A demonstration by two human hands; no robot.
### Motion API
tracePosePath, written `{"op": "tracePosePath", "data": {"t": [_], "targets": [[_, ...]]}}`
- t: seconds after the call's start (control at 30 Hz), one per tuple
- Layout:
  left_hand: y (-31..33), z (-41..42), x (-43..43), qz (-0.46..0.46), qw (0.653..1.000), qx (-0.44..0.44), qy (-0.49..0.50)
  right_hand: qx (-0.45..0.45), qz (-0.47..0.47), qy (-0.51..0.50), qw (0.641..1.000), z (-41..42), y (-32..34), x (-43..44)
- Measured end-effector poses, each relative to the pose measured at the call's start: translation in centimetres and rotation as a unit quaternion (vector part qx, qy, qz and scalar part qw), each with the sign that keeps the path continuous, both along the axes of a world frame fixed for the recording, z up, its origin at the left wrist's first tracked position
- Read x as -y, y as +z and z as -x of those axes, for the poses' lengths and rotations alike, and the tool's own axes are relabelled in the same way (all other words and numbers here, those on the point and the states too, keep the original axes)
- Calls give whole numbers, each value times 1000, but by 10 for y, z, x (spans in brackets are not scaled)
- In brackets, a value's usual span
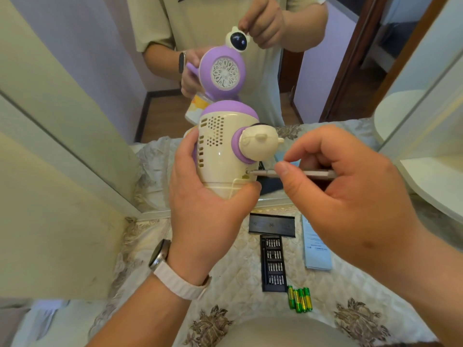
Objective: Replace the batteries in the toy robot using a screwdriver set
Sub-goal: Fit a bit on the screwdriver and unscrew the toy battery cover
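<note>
Your bench (225, 251) has a soft patterned cloth on it and a big mirror (82, 101) stands at its back, so you see the toy twice. Your left hand (200, 209) holds the toy robot (220, 146) up in the air above the bench, fingers wrapped tight around its bottom end, thumb across the base. The toy lies on its side: its long line runs left to right, head pointing right toward your other hand, and its cream back with the little holes faces you. Your right hand (350, 196) pinches the thin screwdriver (300, 173) between thumb and fingers. The screwdriver lies flat too, tip pointing left, touching a small screw (248, 172) low on the toy's back. To do this step well, I think you should keep the tip straight in the screw, push in gently, and turn slowly so it does not slip. Hold the toy very still. Down on the bench wait the open bit case (273, 264), its black lid (271, 224) just behind it, and four green batteries (300, 299) close by.
</note>
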State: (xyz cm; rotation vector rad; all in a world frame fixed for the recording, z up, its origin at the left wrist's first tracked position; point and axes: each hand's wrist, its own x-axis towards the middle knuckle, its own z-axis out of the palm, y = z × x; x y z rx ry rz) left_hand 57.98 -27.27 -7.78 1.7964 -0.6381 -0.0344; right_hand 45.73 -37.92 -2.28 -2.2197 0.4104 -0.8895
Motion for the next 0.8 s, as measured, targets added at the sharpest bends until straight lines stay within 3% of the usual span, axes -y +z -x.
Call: {"op": "tracePosePath", "data": {"t": [0.8], "targets": [[10,5,-38,6,1000,-5,1,1,21,57,998,3,11,-32]]}}
